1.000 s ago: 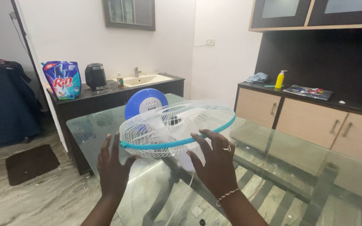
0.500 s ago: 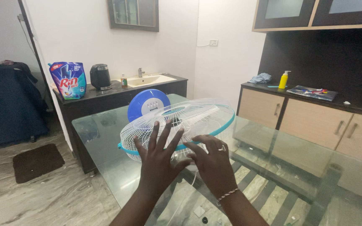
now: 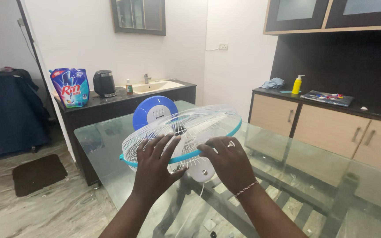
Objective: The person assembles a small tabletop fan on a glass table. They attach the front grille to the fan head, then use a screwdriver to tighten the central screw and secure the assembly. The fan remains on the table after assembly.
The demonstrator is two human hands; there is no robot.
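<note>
left hand (image 3: 153, 165) lowered, fan cage (image 3: 181, 132) face-up, tilted

The fan guard (image 3: 186, 128) is formed of thin white wire with a glossy teal plastic rim. The fan base (image 3: 154, 111) looks like smooth blue plastic. The surface (image 3: 287, 176) is clear, reflective glass. The floor (image 3: 45, 207) appears as polished, veined stone.

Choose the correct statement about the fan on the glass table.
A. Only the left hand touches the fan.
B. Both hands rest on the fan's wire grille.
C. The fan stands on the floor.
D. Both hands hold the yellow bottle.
B: the left hand and the right hand both lie on the white wire grille of the fan, near its teal rim.
</note>
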